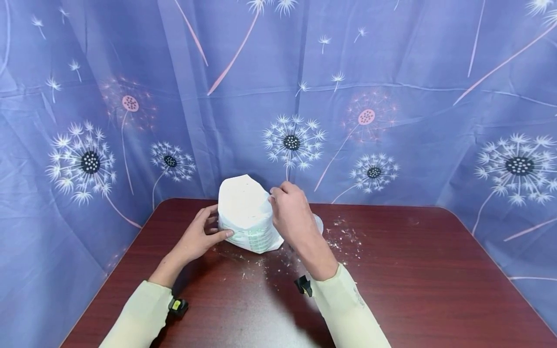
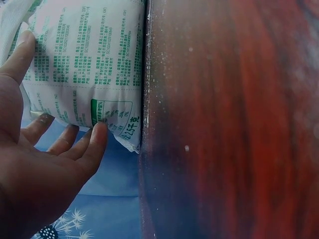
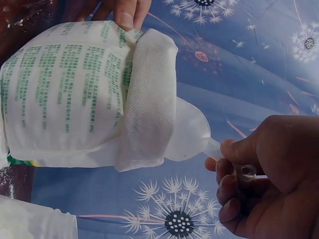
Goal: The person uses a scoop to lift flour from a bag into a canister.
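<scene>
A white bag (image 1: 254, 237) with green print stands on the table, its top rolled down into a cuff (image 3: 149, 99) and white powder (image 1: 244, 200) inside. My left hand (image 1: 202, 237) holds the bag's left side, thumb on the front and fingers spread round the side. In the right wrist view, my right hand (image 3: 269, 174) pinches the handle of a translucent plastic scoop (image 3: 189, 130). Its bowl is partly hidden behind the cuff at the bag's mouth. From the head view, the scoop is hidden by the right hand.
A translucent container (image 3: 35, 221) stands right of the bag, mostly behind my right hand in the head view. White crumbs (image 1: 344, 237) lie scattered over the dark red table (image 1: 413, 280). A blue curtain (image 1: 243, 121) with dandelion print hangs behind the table.
</scene>
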The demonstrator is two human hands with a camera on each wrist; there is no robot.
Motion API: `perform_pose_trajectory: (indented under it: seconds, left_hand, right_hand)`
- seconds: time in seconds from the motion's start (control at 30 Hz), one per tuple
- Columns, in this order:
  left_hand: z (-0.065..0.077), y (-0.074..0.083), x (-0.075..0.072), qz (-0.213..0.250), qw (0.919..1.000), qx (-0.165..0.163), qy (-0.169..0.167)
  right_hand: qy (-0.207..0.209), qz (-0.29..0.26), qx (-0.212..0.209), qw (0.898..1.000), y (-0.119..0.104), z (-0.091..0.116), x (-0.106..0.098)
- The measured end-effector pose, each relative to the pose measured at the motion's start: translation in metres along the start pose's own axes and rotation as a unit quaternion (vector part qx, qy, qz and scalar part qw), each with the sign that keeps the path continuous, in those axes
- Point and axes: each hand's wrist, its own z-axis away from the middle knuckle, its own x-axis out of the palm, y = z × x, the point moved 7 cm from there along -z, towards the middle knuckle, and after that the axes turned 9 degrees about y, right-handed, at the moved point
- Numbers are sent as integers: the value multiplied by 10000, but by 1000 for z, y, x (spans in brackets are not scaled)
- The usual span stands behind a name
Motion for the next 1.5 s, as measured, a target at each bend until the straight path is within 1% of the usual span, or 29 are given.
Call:
perform_pose_trajectory:
  seconds: [0.17, 0.37, 0.47, 0.77, 0.9, 1.03, 1.27, 1.5]
  left_hand:
    - [0, 0, 0, -53, 10000, 24, 4]
    - [0, 0, -1, -55, 10000, 28, 18]
    - [0, -2, -1, -39, 10000, 9, 19]
    - [0, 0, -1, -16, 10000, 10, 39]
    - [0, 0, -2, -14, 10000, -13, 42]
    - [-1, 1, -2, -16, 10000, 15, 48]
    - [0, 2, -1, 31, 10000, 80, 24]
    - [-1, 2, 0, 34, 9999, 107, 58]
  right_hand:
    - [-103, 96, 11, 9999, -3, 2, 6]
    - [-42, 236, -57, 9997, -8, 3, 14]
    - [-90, 254, -37, 9996, -8, 3, 18]
    - [-86, 79, 46, 9999, -7, 5, 29]
    - [-97, 132, 34, 9999, -8, 6, 33]
    - [-17, 171, -26, 9998, -8, 7, 36]
    - [144, 180, -321, 9992, -12, 10, 42]
    - [63, 149, -290, 9994, -14, 11, 46]
